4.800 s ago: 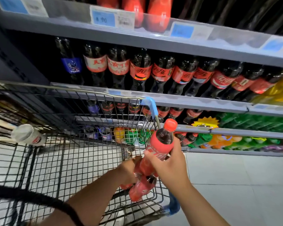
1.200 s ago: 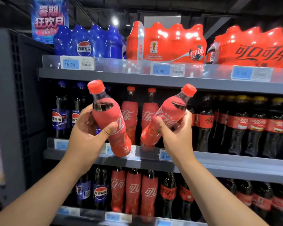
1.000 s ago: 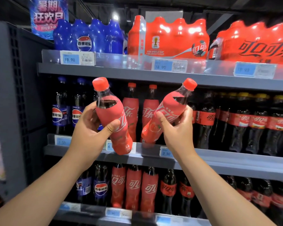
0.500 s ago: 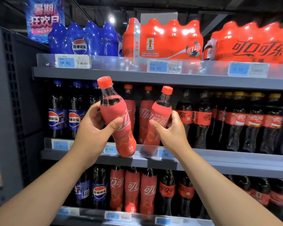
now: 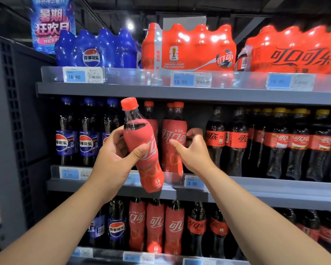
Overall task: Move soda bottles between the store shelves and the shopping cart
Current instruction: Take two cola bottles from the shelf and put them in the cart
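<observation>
Store shelving fills my feed, grey boards packed with soda. At the far left I see a grey perforated side panel (image 5: pixel 8 131) with a blue banner (image 5: pixel 52 25) hanging above it. Beside that, a blue multipack (image 5: pixel 96 52) sits on the top shelf, and blue-capped bottles (image 5: pixel 85 138) stand below it on the middle shelf (image 5: pixel 275 190).

Next comes the left hand (image 5: pixel 111 157). It grips the tilted bottle (image 5: pixel 141 148), thumb across the red wrap and fingers behind. This bottle hangs in the air in front of the middle shelf, its red cap leaning left and its base down over the shelf's price strip.

Just to its right, the standing bottle (image 5: pixel 173 146), in the same red wrap, is upright on the middle shelf, with more red-capped bottles close behind it. The right hand (image 5: pixel 193 152) is curled around it, thumb lying on the front of the label and fingertips round the right side. I cannot tell how firmly it squeezes.

Below the hands, a 3.50 price tag (image 5: pixel 193 182) is fixed to the shelf edge, and red-wrapped bottles (image 5: pixel 155 226) line the lower shelf. Further right I see dark cola bottles (image 5: pixel 237 142) with red labels, then yellow-capped bottles (image 5: pixel 298 142). Red multipacks (image 5: pixel 191 48) fill the top shelf above them.
</observation>
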### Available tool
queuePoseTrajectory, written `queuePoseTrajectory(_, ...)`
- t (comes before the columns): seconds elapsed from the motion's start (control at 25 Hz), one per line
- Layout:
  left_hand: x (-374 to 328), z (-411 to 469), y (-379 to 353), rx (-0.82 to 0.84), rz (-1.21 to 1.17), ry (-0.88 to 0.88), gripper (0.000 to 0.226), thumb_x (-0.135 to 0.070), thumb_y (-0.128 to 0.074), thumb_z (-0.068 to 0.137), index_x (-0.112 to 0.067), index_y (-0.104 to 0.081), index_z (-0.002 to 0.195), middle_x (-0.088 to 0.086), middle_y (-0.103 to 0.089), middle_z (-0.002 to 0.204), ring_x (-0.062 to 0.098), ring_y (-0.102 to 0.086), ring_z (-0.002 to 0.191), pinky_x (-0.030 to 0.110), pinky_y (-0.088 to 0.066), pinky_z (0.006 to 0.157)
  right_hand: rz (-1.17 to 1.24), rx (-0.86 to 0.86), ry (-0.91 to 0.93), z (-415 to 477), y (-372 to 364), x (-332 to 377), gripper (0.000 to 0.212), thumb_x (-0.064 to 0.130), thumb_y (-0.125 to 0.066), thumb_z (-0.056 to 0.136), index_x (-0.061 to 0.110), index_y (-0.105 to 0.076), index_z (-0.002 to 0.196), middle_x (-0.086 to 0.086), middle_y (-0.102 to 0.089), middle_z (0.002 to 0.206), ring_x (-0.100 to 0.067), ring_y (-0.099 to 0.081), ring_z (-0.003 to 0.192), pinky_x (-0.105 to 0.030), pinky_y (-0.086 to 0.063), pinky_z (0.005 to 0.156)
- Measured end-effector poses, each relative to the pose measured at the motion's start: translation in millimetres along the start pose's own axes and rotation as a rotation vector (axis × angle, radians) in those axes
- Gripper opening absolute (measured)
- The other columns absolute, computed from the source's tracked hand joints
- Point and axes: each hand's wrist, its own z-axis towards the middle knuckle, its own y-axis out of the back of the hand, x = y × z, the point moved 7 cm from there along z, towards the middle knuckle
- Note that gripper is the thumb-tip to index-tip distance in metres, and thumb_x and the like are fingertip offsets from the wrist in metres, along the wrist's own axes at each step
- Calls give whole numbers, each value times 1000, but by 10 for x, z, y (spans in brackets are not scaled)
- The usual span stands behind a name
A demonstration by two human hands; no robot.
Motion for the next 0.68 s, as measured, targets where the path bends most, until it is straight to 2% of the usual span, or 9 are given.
queuePoseTrajectory(0.08,2,-4,13,-3,0,-5,45,-50,-81,67,-48,-65,109,-9,-74,112,9,-70,106,23,-58,81,-5,-5,23,-2,-11,1,39,41,-81,84,33,-45,99,-2,-68,104,-17,-71,92,-37,-61,80)
queuePoseTrajectory(0.2,8,-16,50,-13,4,-5,43,-47,-86,68,-50,-66,106,-9,-74,111,8,-70,105,22,-57,81,9,-21,7,-15,-25,-27,42,41,-82,81,35,-43,95,-1,-68,104,-16,-71,90,-35,-62,77)
queuePoseTrajectory(0.36,15,-13,89,-23,5,16,41,-48,-82,67,-51,-66,105,-9,-74,110,9,-70,104,28,-58,80,17,-35,-1,-16,-36,-40,51,30,-86,73,35,-42,99,1,-68,101,-10,-70,82,-19,-56,63)
queuePoseTrajectory(0.48,-2,-4,100,-27,15,21,42,-49,-86,67,-50,-66,104,-8,-74,111,11,-71,105,36,-57,85,-166,35,-45,-56,-78,-143,61,31,-88,70,24,-42,110,7,-63,92,-2,-64,72,-7,-44,47)
queuePoseTrajectory(0.56,-11,-3,108,-30,25,23,42,-51,-85,66,-50,-66,103,-7,-74,111,13,-71,105,40,-57,87,-308,125,-112,-83,-123,-267,61,39,-90,69,14,-48,107,5,-63,84,-4,-61,64,-8,-38,39)
queuePoseTrajectory(0.68,4,0,115,-34,32,28,40,-51,-84,67,-48,-66,102,-6,-74,111,15,-71,106,44,-56,90,-371,155,-160,-35,-107,-333,55,51,-91,66,17,-55,92,3,-64,82,-7,-59,65,-16,-39,45)
